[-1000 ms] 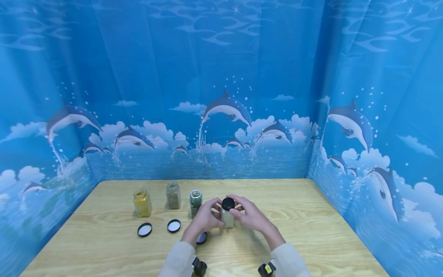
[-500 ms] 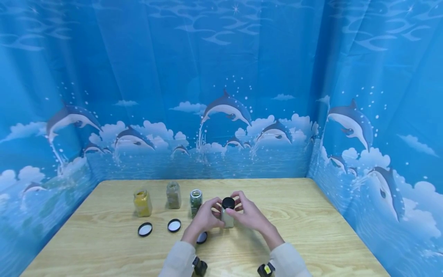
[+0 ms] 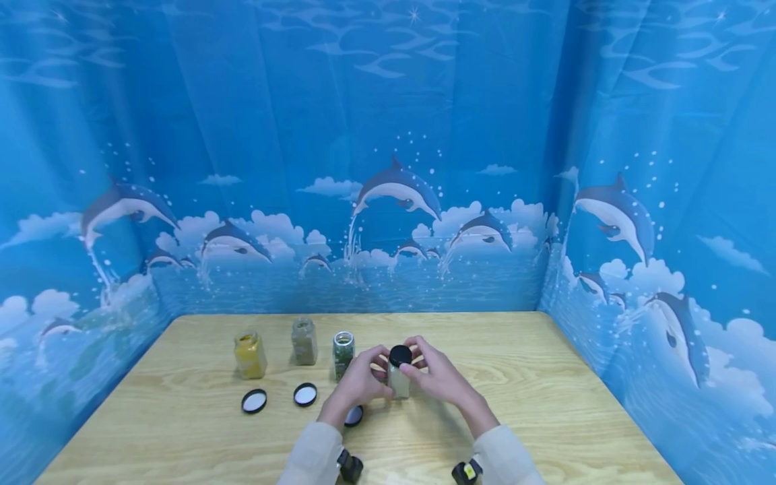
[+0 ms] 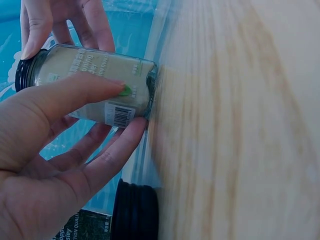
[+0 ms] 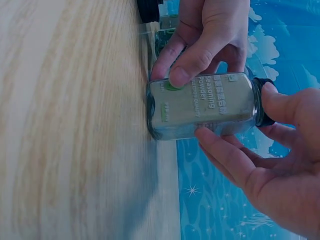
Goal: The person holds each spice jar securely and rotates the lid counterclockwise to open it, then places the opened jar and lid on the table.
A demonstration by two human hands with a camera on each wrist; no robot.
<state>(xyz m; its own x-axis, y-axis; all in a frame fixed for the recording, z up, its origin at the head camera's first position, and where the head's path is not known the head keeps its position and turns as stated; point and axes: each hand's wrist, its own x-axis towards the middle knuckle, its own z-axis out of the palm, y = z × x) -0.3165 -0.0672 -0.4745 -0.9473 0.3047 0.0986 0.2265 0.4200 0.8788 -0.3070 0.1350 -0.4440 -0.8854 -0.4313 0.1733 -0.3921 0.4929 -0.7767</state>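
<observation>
A glass seasoning powder jar point(image 3: 399, 385) with pale contents stands upright on the table, its black lid point(image 3: 400, 356) on top. My left hand point(image 3: 362, 378) grips the jar's body, thumb on the near side and fingers around the back. With thumb and fingers, my right hand point(image 3: 438, 374) holds the lid. In the right wrist view the right thumb lies against the lid point(image 5: 263, 102), and one fingertip touches the jar point(image 5: 225, 105) below it. The left wrist view shows the left thumb across the printed front of the jar point(image 4: 62, 65).
Left of my hands stand three lidless jars: one yellow point(image 3: 250, 357), one grey-brown point(image 3: 304, 345), one with green flakes point(image 3: 343, 357). Before them lie black lids point(image 3: 253, 402) point(image 3: 305, 395), and another lid point(image 3: 354, 415) partly behind my left wrist. A blue dolphin curtain point(image 3: 291, 168) surrounds the wooden table point(image 3: 521, 404).
My right fingers have shifted their hold around the lid, the index finger lifting and resettling at its far side. The left hand and the jar have stayed in place.
</observation>
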